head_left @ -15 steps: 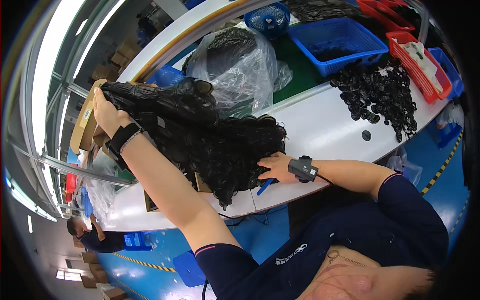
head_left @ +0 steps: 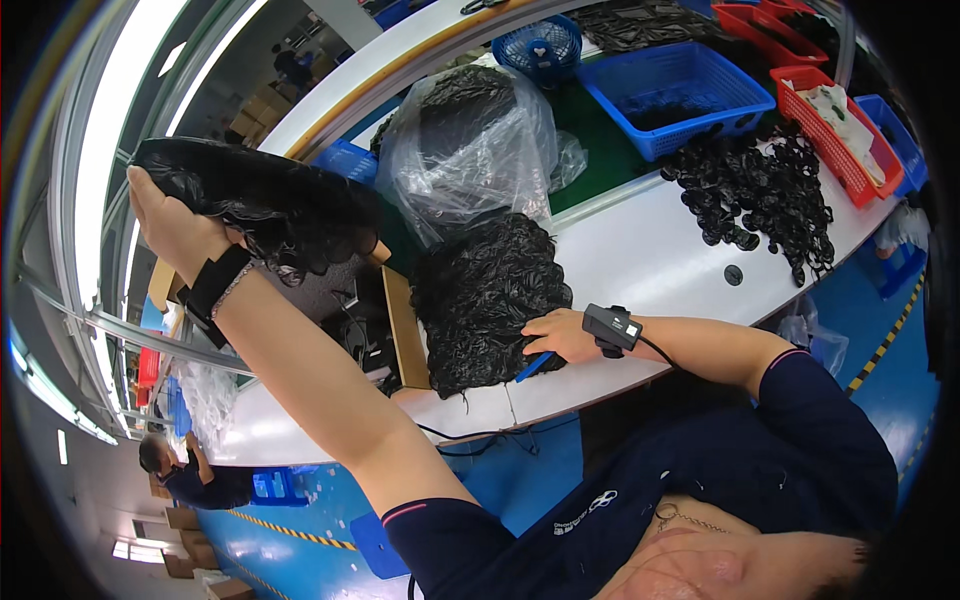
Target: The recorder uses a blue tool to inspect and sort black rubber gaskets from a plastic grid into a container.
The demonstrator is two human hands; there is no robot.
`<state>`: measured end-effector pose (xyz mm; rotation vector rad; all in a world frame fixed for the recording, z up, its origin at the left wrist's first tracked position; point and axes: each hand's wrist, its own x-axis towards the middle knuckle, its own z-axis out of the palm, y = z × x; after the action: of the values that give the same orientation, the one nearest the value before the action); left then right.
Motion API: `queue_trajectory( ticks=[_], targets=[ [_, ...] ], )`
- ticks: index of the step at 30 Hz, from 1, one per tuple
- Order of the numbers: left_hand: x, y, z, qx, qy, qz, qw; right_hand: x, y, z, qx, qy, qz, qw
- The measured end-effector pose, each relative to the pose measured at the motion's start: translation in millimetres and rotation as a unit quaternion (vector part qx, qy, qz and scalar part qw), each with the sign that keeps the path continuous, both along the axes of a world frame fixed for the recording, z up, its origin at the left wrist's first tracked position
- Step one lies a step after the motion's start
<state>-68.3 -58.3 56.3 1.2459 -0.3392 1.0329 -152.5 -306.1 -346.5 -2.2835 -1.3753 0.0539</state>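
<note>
A long bundle of black, wavy, hair-like strands (head_left: 265, 200) is raised at the left, its loose ends hanging down. My left hand (head_left: 185, 228) is closed around its left end, with some fingers hidden behind the strands. On the white table lies a thick pile of similar black wavy strands (head_left: 490, 300). My right hand (head_left: 562, 335) rests on the pile's right edge, its fingers extended across the strands. A slim blue stick (head_left: 535, 367) pokes out beneath that hand; whether it is gripped cannot be told.
An open cardboard box (head_left: 405, 335) stands left of the pile. Behind are a clear plastic bag (head_left: 470, 150) of black material, a blue fan (head_left: 538, 48) and a blue basket (head_left: 680, 95). Black coils (head_left: 755, 190) and a red basket (head_left: 840, 135) are right. A co-worker (head_left: 190, 475) sits far left.
My left hand has moved left and slightly up, drawing the raised bundle off the pile. The pile and the box beside it now show. My right hand has barely shifted.
</note>
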Motion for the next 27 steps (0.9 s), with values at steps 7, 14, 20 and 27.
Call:
queue_trajectory(
  ticks=[7,14,20,27],
  targets=[
    [-18.2,-23.4,-26.2,0.097,0.141,-0.192,0.966,-3.9,-22.1,58.2,0.27,0.183,-0.186,0.927],
    [-74.7,-80.4,-100.2,0.1,0.255,-0.364,0.89,-5.8,-80.7,196.1,0.451,0.277,-0.18,0.829],
    [-89.0,-120.0,-122.9,0.077,0.27,-0.49,0.825,-8.2,-121.3,159.5,0.322,0.438,-0.126,0.83],
    [-95.5,-132.1,-146.1,0.057,0.287,-0.549,0.783,-53.3,-165.3,132.6,0.317,0.511,-0.16,0.783]
  ],
)
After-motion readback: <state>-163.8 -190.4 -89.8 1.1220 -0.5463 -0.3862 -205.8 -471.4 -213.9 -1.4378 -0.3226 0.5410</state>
